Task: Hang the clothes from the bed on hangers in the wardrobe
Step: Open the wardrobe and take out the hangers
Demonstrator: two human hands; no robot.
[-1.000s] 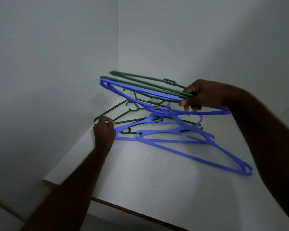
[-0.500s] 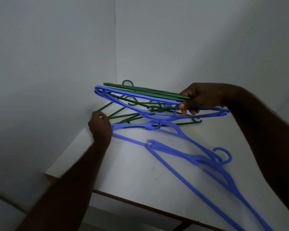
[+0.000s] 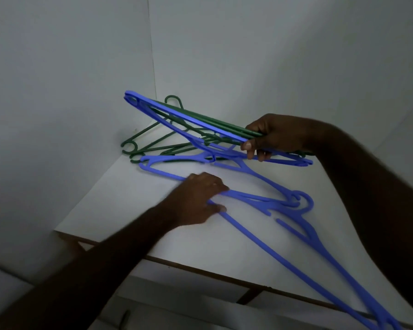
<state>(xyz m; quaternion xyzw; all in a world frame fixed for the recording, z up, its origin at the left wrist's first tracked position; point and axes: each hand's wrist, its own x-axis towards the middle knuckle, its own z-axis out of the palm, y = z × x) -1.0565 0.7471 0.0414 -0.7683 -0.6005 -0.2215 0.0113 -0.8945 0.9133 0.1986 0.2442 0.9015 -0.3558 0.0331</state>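
Two hands sort hangers on the shelf [image 3: 129, 222]: right hand [image 3: 275, 136] grips a raised bundle [image 3: 191, 119], left hand [image 3: 200, 198] pinches a blue hanger [image 3: 260, 244]. Next, untangle it.

The blue hangers [image 3: 253, 236] look like smooth plastic with a slight sheen; the green hangers [image 3: 150, 145], centre left, look like the same plastic, duller. The shelf [image 3: 200, 248] is smooth, matt white board; its front edge at the bottom looks brown like wood.
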